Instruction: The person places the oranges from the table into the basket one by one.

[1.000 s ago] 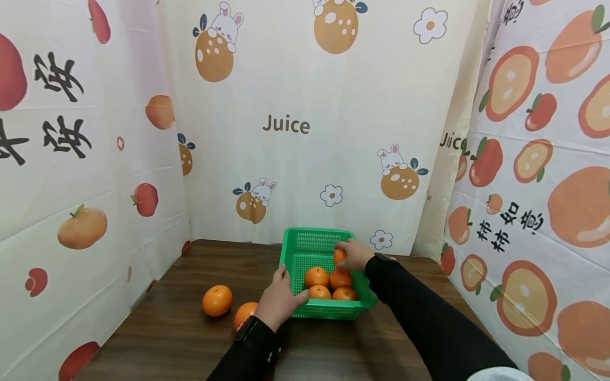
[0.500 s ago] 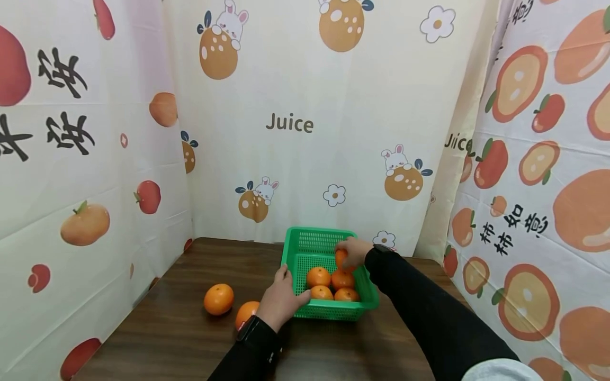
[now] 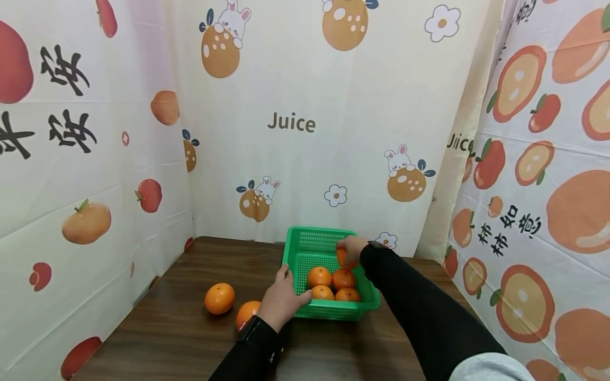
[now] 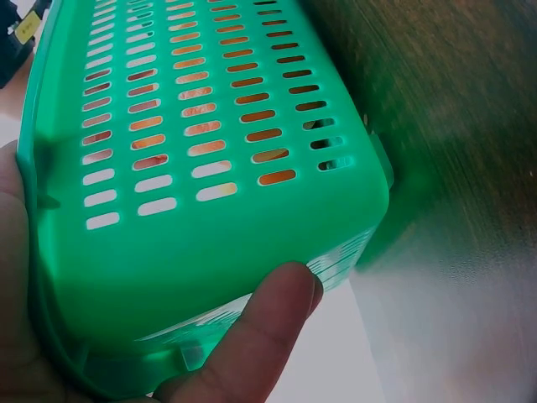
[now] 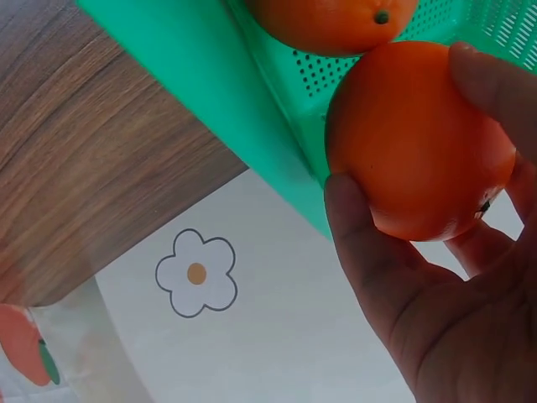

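In the head view my right hand (image 3: 351, 248) holds an orange (image 3: 344, 259) over the right side of the green plastic basket (image 3: 297, 235). Seen from the right wrist, thumb and fingers spread round the orange (image 5: 411, 143), beside another orange (image 5: 336, 21) within the basket. Several more oranges (image 3: 319, 277) sit at the basket's near end. My left hand (image 3: 281, 300) grips the near left corner, its thumb along the front rim. From the left wrist, a fingertip (image 4: 289, 290) presses the outside of the slotted wall (image 4: 201, 252).
Two loose oranges lie on the brown wooden table (image 3: 190, 344): one orange (image 3: 220, 298) to the left, another orange (image 3: 247, 313) partly behind the left wrist. A fruit-printed cloth (image 3: 295, 174) hangs behind the table and along both sides.
The right hand and its orange have sunk slightly lower toward the oranges in the basket. The left hand keeps its hold on the corner. The head view has shifted a little.
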`<action>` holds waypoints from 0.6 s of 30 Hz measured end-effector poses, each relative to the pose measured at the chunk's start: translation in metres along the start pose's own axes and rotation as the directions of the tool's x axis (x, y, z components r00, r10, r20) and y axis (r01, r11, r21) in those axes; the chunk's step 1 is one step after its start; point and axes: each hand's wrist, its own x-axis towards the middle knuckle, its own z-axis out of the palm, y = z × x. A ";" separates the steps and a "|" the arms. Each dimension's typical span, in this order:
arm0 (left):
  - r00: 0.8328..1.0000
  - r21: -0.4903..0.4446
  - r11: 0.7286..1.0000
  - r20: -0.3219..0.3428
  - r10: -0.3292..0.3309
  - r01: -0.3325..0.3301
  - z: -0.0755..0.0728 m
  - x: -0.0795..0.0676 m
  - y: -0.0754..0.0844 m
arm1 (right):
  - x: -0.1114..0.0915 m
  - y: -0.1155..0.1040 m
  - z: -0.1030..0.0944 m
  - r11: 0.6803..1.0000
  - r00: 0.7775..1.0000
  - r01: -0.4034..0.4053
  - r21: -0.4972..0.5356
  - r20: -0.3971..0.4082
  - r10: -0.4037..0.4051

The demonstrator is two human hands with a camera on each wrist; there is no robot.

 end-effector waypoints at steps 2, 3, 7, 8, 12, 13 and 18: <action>1.000 0.001 1.000 0.003 0.002 -0.002 -0.001 -0.002 0.001 | 0.000 -0.001 0.000 1.000 1.000 0.000 -0.017 -0.001 0.000; 1.000 -0.001 1.000 0.004 0.003 -0.003 -0.002 -0.002 0.002 | 0.001 -0.001 0.000 1.000 1.000 0.000 -0.027 -0.002 0.000; 1.000 -0.007 1.000 0.004 0.005 -0.005 -0.002 -0.003 0.002 | 0.006 0.002 0.004 0.998 1.000 0.020 -0.064 -0.016 -0.021; 1.000 -0.015 1.000 0.004 0.003 -0.003 -0.001 -0.003 0.002 | 0.007 0.004 0.006 0.997 0.999 0.026 -0.069 -0.022 -0.028; 1.000 -0.020 1.000 0.005 -0.007 0.007 0.001 -0.002 0.002 | 0.012 0.010 0.013 0.997 0.998 0.033 -0.076 -0.051 -0.037; 1.000 -0.022 1.000 0.003 -0.007 0.007 0.001 -0.001 0.002 | 0.013 0.011 0.015 0.997 0.998 0.029 -0.075 -0.052 -0.033; 1.000 -0.015 1.000 0.001 -0.012 0.012 0.000 0.000 0.001 | 0.019 0.011 0.020 0.999 0.999 -0.020 -0.045 -0.037 0.018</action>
